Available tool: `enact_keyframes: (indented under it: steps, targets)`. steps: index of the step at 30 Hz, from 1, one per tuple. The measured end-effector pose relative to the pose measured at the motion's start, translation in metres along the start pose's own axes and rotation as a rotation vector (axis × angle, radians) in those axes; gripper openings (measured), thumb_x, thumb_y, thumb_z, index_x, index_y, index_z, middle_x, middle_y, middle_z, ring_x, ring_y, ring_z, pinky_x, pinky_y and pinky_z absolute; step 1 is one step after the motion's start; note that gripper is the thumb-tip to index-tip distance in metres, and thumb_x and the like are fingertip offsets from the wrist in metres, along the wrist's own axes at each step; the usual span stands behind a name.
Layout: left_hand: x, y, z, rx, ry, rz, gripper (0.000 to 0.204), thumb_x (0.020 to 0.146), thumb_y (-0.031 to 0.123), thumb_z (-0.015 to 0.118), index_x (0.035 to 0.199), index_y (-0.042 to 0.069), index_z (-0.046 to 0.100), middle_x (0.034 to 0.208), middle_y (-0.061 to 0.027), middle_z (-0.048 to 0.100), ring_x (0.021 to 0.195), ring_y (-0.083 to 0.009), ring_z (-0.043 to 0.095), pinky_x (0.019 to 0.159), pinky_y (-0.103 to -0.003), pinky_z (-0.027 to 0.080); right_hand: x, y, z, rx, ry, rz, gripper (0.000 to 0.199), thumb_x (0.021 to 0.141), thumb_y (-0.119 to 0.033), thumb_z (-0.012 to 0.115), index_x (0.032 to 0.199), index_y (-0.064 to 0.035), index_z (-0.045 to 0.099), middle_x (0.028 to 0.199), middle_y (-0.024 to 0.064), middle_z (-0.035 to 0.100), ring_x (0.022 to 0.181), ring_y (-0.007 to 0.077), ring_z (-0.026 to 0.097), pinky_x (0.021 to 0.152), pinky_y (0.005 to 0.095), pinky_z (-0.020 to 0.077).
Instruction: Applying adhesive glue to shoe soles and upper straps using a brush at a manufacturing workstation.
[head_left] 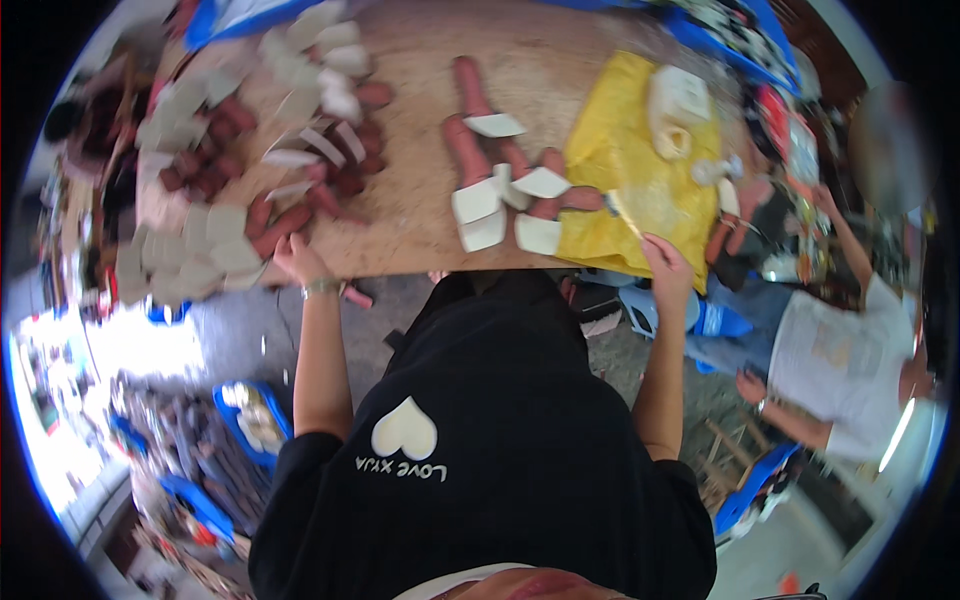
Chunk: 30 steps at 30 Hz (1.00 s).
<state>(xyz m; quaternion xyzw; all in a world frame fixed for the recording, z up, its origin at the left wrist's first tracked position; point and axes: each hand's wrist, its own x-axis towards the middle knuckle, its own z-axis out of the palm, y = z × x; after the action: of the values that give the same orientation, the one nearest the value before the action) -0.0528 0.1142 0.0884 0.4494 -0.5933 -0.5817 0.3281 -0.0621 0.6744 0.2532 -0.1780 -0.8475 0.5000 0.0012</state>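
The right hand (668, 262) is closed on the lower end of a thin stick (628, 214). The stick is located above the yellow sheet (590, 215) at the table's right side. Its long axis runs diagonally; the free tip points away from the person and leftward, toward the brown-and-white shoe pieces (482, 205). The left hand (300, 262) is at the table edge, fingers at a brown sole (280, 232); whether it grips cannot be told.

Containers: a white jug (680, 97) lies on the yellow sheet, contents not visible. A blue bin (772, 38) beyond holds black and white items. A blue crate (228, 398) at lower left contains pale pieces.
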Motion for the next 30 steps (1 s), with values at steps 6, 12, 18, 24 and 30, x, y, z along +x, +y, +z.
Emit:
enact_keyframes:
  steps: [6,12,18,24,30]
  targets:
    - [-0.063,0.072,0.138,0.321,-0.764,0.619,0.032,0.090,0.008,0.056,0.121,0.004,0.050,0.106,-0.0076,0.056,0.094,-0.0160,0.054,0.083,-0.028,0.045,0.007,0.017,-0.002,0.055,-0.083,0.008,0.024,0.084,-0.021,0.067,0.099,-0.0022,0.069,0.083,0.0030,0.069,0.076,0.0069,0.059,0.071,0.0223,0.0470]
    - [-0.073,0.078,0.288,1.029,-1.168,1.392,0.061,0.078,0.002,0.054,0.136,0.012,0.040,0.140,-0.0071,0.042,0.129,-0.0259,0.040,0.103,-0.042,0.037,-0.015,0.038,-0.035,-0.005,0.015,0.084,0.024,0.082,-0.023,0.068,0.097,-0.0036,0.070,0.086,0.0074,0.071,0.075,0.0115,0.064,0.071,0.0238,0.0480]
    - [-0.075,0.050,0.347,1.765,-1.364,1.688,0.062,0.086,0.009,0.046,0.145,0.017,0.028,0.154,0.0006,0.021,0.141,-0.0255,0.021,0.111,-0.050,0.023,-0.041,0.063,-0.077,0.079,0.138,0.202,0.023,0.082,-0.019,0.069,0.097,-0.0021,0.070,0.086,0.0054,0.070,0.076,0.0097,0.062,0.072,0.0231,0.0482]
    - [-0.094,0.071,0.360,1.856,-1.312,1.664,0.047,0.083,0.019,0.057,0.129,0.015,0.049,0.134,-0.0043,0.049,0.131,-0.0258,0.037,0.108,-0.049,0.026,-0.029,0.081,-0.096,0.087,0.148,0.273,0.023,0.082,-0.019,0.068,0.097,-0.0015,0.070,0.085,0.0047,0.070,0.076,0.0082,0.062,0.072,0.0231,0.0482]
    - [-0.082,0.153,0.356,1.560,-0.937,1.289,0.024,0.079,0.026,0.069,0.096,0.008,0.063,0.094,-0.0124,0.064,0.091,-0.0264,0.061,0.081,-0.037,0.050,0.024,0.085,-0.099,0.073,0.130,0.140,0.025,0.082,-0.022,0.068,0.096,-0.0025,0.070,0.084,0.0072,0.071,0.077,0.0099,0.063,0.071,0.0243,0.0485]
